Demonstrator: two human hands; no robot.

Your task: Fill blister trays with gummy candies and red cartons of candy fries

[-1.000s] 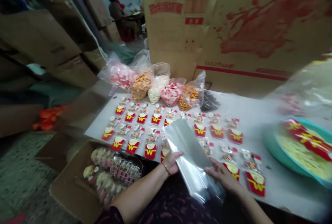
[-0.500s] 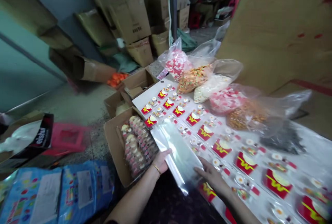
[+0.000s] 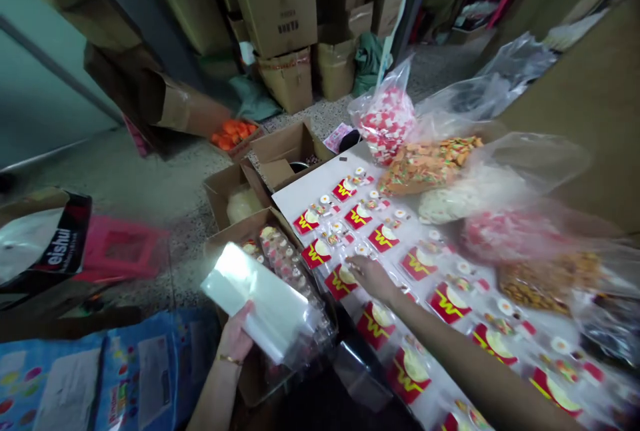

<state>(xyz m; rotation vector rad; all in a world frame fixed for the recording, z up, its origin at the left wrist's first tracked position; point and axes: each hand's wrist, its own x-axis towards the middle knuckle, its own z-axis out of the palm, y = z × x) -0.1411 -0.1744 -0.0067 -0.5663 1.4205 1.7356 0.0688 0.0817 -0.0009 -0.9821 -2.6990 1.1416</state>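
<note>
My left hand (image 3: 239,334) grips a stack of clear plastic bags (image 3: 260,298) by its near edge, tilted over an open carton (image 3: 235,234). Rows of clear-wrapped small pieces fill that carton. My right hand (image 3: 373,278) is over the white table, fingers bent down at a small clear-wrapped set beside a red fries-box piece with a yellow W (image 3: 341,281). Its fingertips are partly hidden, and what they pinch is too small to make out. Similar red pieces with tiny egg and food pieces lie in rows across the white table top (image 3: 313,181).
Clear bags of pink-and-white bits (image 3: 385,118), orange bits (image 3: 430,161) and white bits (image 3: 465,194) line the table's far side. Open cartons (image 3: 285,144) stand beyond its left end. Blue printed packs (image 3: 150,371) and a pink stool (image 3: 125,248) are on the left.
My left hand has carried the bag stack left, over the carton. My right hand has left the stack and reached out to the pieces on the table. The view has shifted.
</note>
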